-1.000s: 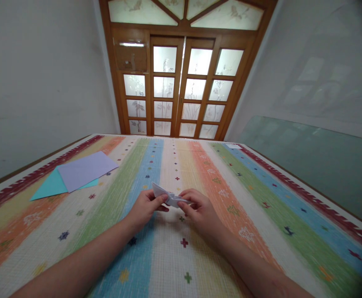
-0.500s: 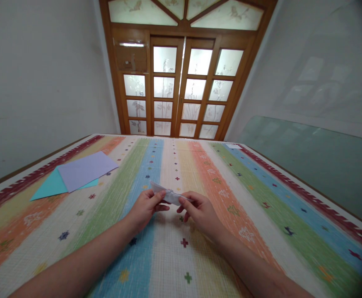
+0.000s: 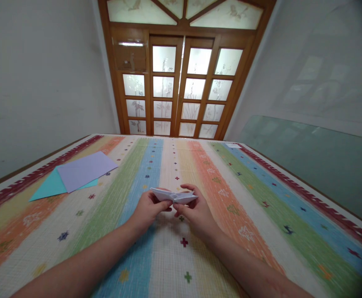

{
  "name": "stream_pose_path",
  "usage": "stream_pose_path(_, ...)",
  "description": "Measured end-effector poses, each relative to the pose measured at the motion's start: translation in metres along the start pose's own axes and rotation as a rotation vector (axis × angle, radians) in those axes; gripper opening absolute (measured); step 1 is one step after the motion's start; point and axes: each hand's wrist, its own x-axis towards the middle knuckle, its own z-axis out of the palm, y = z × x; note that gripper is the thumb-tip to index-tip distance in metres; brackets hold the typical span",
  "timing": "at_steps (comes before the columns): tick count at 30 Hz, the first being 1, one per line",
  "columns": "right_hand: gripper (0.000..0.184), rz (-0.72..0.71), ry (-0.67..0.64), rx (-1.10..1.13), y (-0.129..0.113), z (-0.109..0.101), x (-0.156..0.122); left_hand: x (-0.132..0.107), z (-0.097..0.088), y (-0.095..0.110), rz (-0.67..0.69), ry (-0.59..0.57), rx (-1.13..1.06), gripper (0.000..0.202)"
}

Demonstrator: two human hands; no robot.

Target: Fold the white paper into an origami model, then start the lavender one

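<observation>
A small piece of folded white paper (image 3: 164, 193) is held just above the middle of the table between my two hands. My left hand (image 3: 149, 208) grips its left part, thumb on the near side and fingers behind. On the right part, my right hand (image 3: 197, 207) has its thumb near the centre fold, with the index finger bent behind the paper's upper edge. Layers stand slightly apart at the folds, giving pointed ends on both sides. The fingertips behind the paper are partly hidden.
A lilac sheet of paper (image 3: 88, 170) overlaps a turquoise sheet (image 3: 49, 186) at the table's left. The striped tablecloth (image 3: 115, 194) covers the table. A small white piece (image 3: 233, 145) lies at the far right edge. Beyond stand wooden doors (image 3: 178, 87); a greenish panel (image 3: 305, 153) is at right.
The folded paper has tilted and now shows its layers opened along the top. My right hand has turned, its index finger raised behind the paper, and both thumbs have moved towards the centre.
</observation>
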Motion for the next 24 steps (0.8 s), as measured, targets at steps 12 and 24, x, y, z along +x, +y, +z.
stream_pose_path(12,0.049,0.030,0.066,-0.060,-0.0071,-0.0057,0.0035,0.0005,-0.0027,-0.0044,-0.009,-0.066,0.072,0.027)
stream_pose_path(24,0.024,0.106,0.006,0.009,-0.0094,-0.0084,0.0063,0.0020,-0.0053,0.0023,0.001,-0.006,0.106,0.036)
